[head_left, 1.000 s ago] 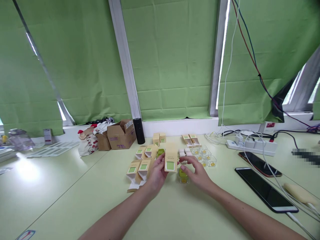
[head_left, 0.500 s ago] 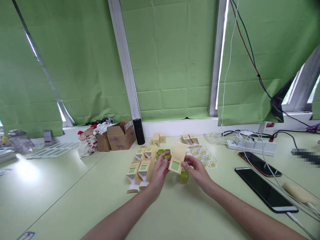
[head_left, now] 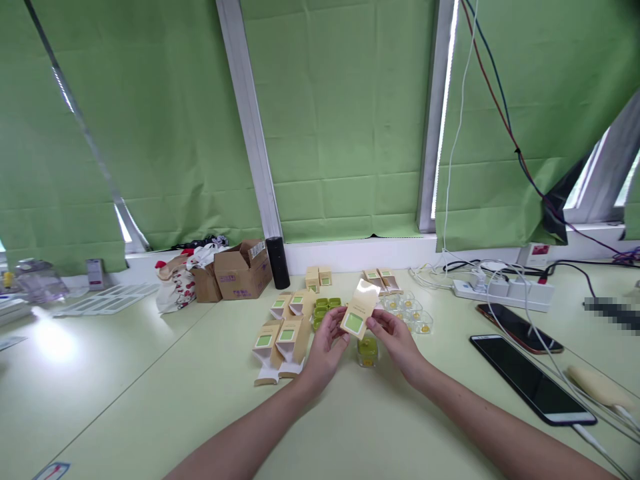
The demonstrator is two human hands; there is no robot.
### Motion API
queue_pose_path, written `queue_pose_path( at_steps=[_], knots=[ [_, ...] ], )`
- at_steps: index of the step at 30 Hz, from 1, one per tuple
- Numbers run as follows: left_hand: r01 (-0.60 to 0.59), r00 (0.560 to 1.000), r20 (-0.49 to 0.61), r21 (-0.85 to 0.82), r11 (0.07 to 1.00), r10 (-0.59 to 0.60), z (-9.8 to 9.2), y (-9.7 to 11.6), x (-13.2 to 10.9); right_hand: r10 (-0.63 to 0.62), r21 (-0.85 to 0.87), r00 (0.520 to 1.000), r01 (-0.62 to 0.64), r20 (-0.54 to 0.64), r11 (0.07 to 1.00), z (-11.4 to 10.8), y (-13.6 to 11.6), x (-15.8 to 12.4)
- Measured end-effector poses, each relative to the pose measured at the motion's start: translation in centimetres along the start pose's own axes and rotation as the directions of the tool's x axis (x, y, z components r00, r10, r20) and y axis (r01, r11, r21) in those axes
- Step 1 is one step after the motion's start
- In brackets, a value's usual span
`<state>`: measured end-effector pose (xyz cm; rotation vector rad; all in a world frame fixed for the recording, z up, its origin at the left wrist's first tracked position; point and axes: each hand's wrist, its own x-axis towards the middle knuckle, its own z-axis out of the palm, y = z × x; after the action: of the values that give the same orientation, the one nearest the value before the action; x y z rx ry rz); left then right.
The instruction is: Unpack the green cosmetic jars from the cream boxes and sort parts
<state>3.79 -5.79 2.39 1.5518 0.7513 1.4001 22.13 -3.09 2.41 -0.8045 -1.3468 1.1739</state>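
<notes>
Between both hands, raised over the table, is a small beige cardboard box (head_left: 361, 308) with a green square on it. The fingers of my left hand (head_left: 325, 353) grip its left edge, and my right hand (head_left: 397, 345) pinches its lower right side. Just beneath it stands a small clear jar with a green lid (head_left: 368, 351). To the left, several similar beige boxes (head_left: 287, 335) stand with their bottom flaps open. Green lids (head_left: 326, 307) lie behind my left hand. Several clear jars with something yellow inside (head_left: 410, 310) stand beyond my right hand.
Two small boxes (head_left: 319, 277) stand near the wall, and two more (head_left: 383, 281) farther right. A brown carton (head_left: 243, 272) and a black cylinder (head_left: 277, 263) are at the back left. On the right are two phones (head_left: 533, 380), cables and a white power strip (head_left: 505, 293).
The held box has tilted farther back and risen slightly, its top now shining. Both hands have shifted a little, showing more of the green lids and the jar below.
</notes>
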Motion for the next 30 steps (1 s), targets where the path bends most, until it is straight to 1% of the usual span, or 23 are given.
queue_pose_path(
  at_steps=[6, 12, 15, 23, 30],
  knots=[
    [-0.001, 1.000, -0.022, 0.017, 1.000, 0.001, 0.0, -0.1, 0.0, -0.009, -0.024, 1.000, 0.009, 0.001, 1.000, -0.1, 0.9, 0.2],
    [0.009, 0.999, -0.049, -0.030, 0.999, -0.011, 0.3, 0.3, 0.0, -0.043, -0.086, 0.999, 0.045, 0.017, 0.995, -0.4, 1.5, 0.4],
    [0.016, 0.997, -0.073, -0.046, 0.999, -0.019, 0.4, 0.5, 0.1, -0.055, -0.109, 0.998, 0.057, 0.021, 0.992, -0.4, 1.5, 0.4],
    [0.017, 0.996, -0.086, 0.013, 1.000, -0.016, 0.5, 1.0, 0.0, -0.048, -0.148, 0.998, 0.054, 0.039, 0.988, -0.5, 1.7, 0.4],
    [0.013, 0.995, -0.103, 0.025, 1.000, -0.011, 0.3, 0.8, 0.2, -0.069, -0.161, 0.996, 0.075, 0.048, 0.984, -0.4, 1.4, 0.3]
  ],
)
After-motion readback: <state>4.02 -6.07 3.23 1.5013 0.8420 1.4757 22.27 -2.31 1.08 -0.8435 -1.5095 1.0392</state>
